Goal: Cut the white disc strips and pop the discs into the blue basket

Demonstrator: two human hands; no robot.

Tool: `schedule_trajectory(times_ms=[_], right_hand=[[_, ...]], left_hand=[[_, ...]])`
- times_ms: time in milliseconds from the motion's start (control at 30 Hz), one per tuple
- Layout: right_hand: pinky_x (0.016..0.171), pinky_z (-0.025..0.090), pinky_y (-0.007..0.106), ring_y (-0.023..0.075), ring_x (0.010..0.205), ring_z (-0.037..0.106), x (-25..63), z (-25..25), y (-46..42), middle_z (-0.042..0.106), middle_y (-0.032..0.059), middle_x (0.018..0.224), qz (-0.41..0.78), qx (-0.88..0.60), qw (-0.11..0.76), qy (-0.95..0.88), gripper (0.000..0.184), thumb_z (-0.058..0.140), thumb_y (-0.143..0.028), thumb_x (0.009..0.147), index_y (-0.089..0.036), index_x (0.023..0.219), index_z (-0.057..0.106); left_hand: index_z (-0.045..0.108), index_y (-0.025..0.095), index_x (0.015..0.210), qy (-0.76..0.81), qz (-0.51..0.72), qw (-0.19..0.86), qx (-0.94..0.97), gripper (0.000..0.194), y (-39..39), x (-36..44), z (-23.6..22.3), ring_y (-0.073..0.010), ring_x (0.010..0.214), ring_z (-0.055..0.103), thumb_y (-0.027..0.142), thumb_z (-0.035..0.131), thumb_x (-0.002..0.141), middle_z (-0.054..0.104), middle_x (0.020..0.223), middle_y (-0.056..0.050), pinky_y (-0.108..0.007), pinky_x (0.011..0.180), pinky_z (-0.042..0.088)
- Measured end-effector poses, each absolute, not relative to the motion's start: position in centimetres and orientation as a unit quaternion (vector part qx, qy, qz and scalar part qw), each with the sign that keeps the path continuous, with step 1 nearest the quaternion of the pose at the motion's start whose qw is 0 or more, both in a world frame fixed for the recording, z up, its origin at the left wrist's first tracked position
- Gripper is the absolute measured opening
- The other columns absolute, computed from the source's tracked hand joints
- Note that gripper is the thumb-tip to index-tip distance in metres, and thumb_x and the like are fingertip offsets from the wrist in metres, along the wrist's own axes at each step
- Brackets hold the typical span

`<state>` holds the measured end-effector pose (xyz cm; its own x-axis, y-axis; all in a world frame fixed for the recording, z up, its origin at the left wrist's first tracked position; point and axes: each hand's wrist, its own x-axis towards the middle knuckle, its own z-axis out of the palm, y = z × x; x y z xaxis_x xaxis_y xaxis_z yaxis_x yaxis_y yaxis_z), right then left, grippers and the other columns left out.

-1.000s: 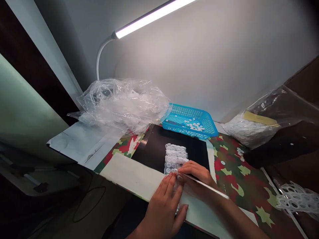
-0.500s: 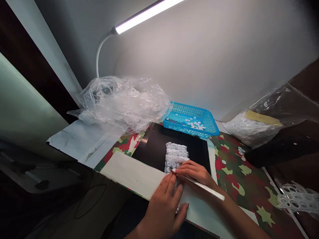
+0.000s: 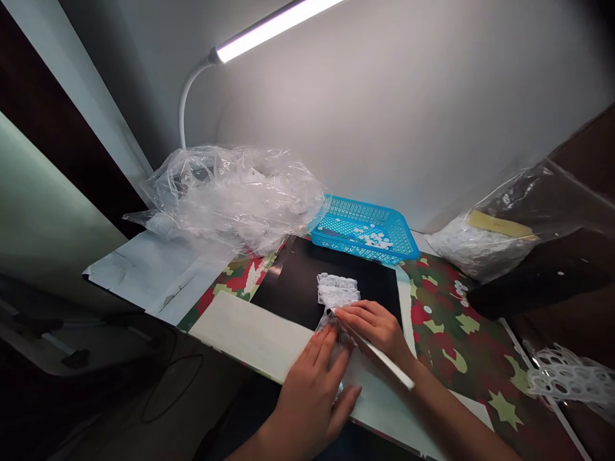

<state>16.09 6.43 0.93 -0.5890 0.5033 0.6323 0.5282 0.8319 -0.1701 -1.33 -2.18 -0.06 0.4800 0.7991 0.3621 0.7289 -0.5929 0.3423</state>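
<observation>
A translucent white sheet of small round plastic pieces (image 3: 337,288) lies on the black mat (image 3: 291,282), its near end bunched up at my fingertips. My left hand (image 3: 312,378) grips that near end, fingers pressed together and thumb apart below, with clear plastic showing between them. My right hand (image 3: 375,330) is closed around a slim white stick-like tool (image 3: 391,368), which slants down to the right. The tool's tip meets the sheet beside my left fingertips. What exactly the tip touches is hidden by my fingers.
Behind the mat stands a blue basket (image 3: 396,246) with several small white discs. A large clear plastic bag (image 3: 230,198) is at left, another filled bag (image 3: 475,250) at right. Loose discs (image 3: 460,291) and a perforated white sheet (image 3: 567,378) lie at right. A lamp (image 3: 278,29) shines overhead.
The near part of the sheet has lifted and bent, so its flat rows of rings no longer show there. My right hand has moved slightly up, and the tool is tilted more steeply.
</observation>
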Motion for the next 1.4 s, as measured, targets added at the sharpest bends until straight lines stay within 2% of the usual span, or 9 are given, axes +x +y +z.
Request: schedule_trajectory(times_ms=[133,200,333,500,733,967,1233,1400], right_hand=[[0.073,0.05,0.033,0.0184,0.08,0.063,16.2,2.0,5.9,0.07,0.0057,0.084,0.129,-0.334,0.383,-0.852,0.013,0.052,-0.02,0.09,-0.02,0.095,0.065],[0.071,0.051,0.032,0.0181,0.078,0.062,16.4,2.5,5.4,0.069,0.0056,0.082,0.2,-0.355,0.387,-0.827,0.01,0.054,-0.02,0.089,-0.021,0.091,0.064],[0.072,0.051,0.031,0.0176,0.079,0.062,16.8,2.5,5.1,0.067,0.0049,0.082,0.252,-0.355,0.387,-0.813,0.009,0.056,-0.021,0.088,-0.021,0.091,0.064],[0.074,0.051,0.033,0.0187,0.079,0.063,16.6,1.2,5.6,0.069,0.0047,0.081,0.224,-0.302,0.374,-0.848,0.01,0.056,-0.021,0.088,-0.021,0.094,0.064],[0.078,0.049,0.033,0.0186,0.086,0.062,17.0,0.6,6.0,0.071,0.0042,0.09,0.174,-0.255,0.332,-0.891,0.017,0.056,-0.019,0.089,-0.021,0.104,0.062],[0.071,0.048,0.033,0.019,0.082,0.062,16.9,1.4,6.2,0.073,0.0053,0.091,0.009,-0.184,0.304,-0.935,0.02,0.051,-0.015,0.091,-0.018,0.107,0.063],[0.071,0.048,0.032,0.0188,0.083,0.061,16.7,1.3,5.5,0.072,0.0054,0.09,0.02,-0.239,0.296,-0.925,0.02,0.053,-0.015,0.089,-0.018,0.105,0.064],[0.073,0.046,0.033,0.0183,0.082,0.06,16.1,1.3,5.6,0.073,0.0059,0.09,-0.069,-0.242,0.317,-0.914,0.019,0.049,-0.013,0.091,-0.016,0.103,0.063]], left_hand=[[0.047,0.015,0.13,0.452,0.232,0.097,0.856,0.049,-1.2,-1.5,0.4,-0.028,0.131,0.037,0.045,0.044,0.09,0.04,0.141,-0.015,-0.044,0.104,0.039],[0.045,0.014,0.131,0.446,0.224,0.091,0.862,0.052,-1.1,-1.6,0.4,-0.0285,0.132,0.035,0.045,0.043,0.091,0.037,0.143,-0.015,-0.044,0.104,0.038],[0.038,0.013,0.137,0.443,0.23,0.06,0.865,0.055,-1.7,-1.9,0.1,-0.0287,0.134,0.03,0.042,0.044,0.091,0.035,0.145,-0.013,-0.044,0.105,0.037],[0.041,0.013,0.135,0.455,0.232,0.053,0.858,0.051,-2.4,-2.5,-0.3,-0.0276,0.13,0.036,0.038,0.045,0.091,0.042,0.141,-0.013,-0.042,0.102,0.041],[0.039,0.013,0.138,0.452,0.212,0.042,0.866,0.053,-2.3,-2.7,-0.3,-0.0264,0.131,0.036,0.04,0.043,0.092,0.039,0.143,-0.012,-0.04,0.102,0.041],[0.051,0.013,0.128,0.456,0.252,0.036,0.853,0.046,-2.5,-2.4,0.3,-0.0259,0.126,0.044,0.039,0.047,0.09,0.051,0.134,-0.011,-0.039,0.1,0.045],[0.05,0.014,0.13,0.459,0.268,0.034,0.847,0.047,-2.4,-2.3,0.3,-0.025,0.125,0.046,0.04,0.047,0.091,0.051,0.134,-0.01,-0.037,0.099,0.046],[0.046,0.016,0.133,0.462,0.264,0.037,0.846,0.049,-2.4,-2.3,0.0,-0.0243,0.125,0.045,0.041,0.045,0.091,0.048,0.138,-0.007,-0.037,0.1,0.044]])
